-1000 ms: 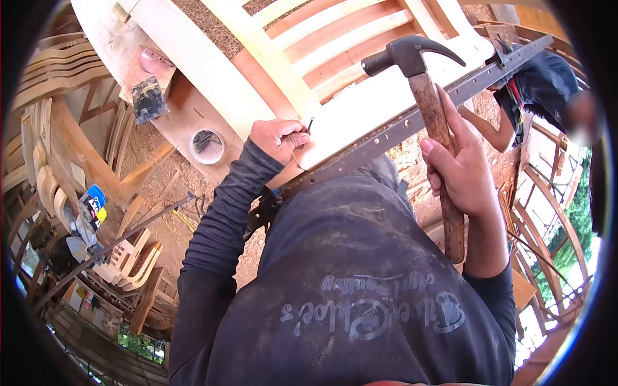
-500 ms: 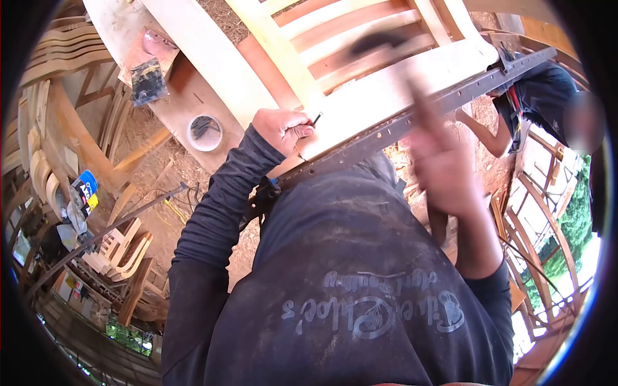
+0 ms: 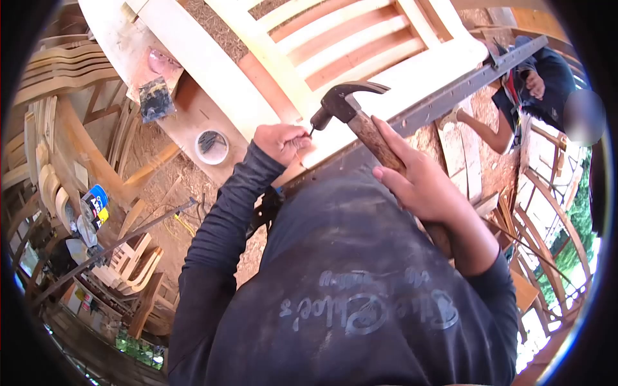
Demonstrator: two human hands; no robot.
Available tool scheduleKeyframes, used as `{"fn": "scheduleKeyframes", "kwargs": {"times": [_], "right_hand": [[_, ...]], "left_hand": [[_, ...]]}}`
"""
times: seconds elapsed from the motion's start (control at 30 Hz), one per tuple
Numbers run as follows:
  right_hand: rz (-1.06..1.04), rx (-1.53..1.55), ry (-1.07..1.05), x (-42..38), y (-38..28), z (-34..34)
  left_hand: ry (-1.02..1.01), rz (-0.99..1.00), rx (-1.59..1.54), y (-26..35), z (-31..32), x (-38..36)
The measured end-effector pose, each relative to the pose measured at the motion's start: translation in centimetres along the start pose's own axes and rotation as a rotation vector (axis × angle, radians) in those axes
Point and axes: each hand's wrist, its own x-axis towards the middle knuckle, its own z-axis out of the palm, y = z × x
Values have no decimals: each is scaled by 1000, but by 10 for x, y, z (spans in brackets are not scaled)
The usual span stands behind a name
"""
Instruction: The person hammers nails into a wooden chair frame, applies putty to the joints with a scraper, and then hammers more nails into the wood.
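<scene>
My left hand (image 3: 280,143) pinches a nail (image 3: 312,133) against the pale wooden slatted frame (image 3: 335,147), near its lower corner. A claw hammer (image 3: 375,138) is gripped in my right hand (image 3: 418,183), fingers wrapped round its wooden handle. The hammer's striking face meets the nail's head, right beside my left fingertips. Along the frame's near edge runs a dark metal bar clamp (image 3: 438,106).
A white tub of nails (image 3: 212,147) stands left of my left hand, with a dark packet (image 3: 156,100) beyond it. Curved wooden pieces (image 3: 64,67) are stacked at the far left. Another person (image 3: 547,83) is at the right.
The hammer has come down and left, from a blurred raised swing onto the nail. My left hand still holds the nail. The view has shifted slightly.
</scene>
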Motion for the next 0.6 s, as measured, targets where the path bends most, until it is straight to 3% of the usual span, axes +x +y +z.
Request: {"fn": "scheduleKeyframes", "kwargs": {"times": [0.2,0.27,0.37,0.43,0.5,0.53,0.6], "right_hand": [[148,590,299,0,-33,-12],[-67,91,131,-2,9,8],[178,199,-51,-9,-2,5],[205,235,13,-15,6,11],[247,384,130,-20,6,22],[255,420,169,-23,5,29],[302,437,239,-27,2,33]], "left_hand": [[25,-94,-173,-3,4,-5],[-9,-75,-131,-5,1,0],[-150,-39,71,10,-4,6],[21,158,161,11,6,-2],[29,271,299,25,-2,-7],[363,-141,-105,-1,18,-22],[909,-402,-987,-38,-3,-5]]}}
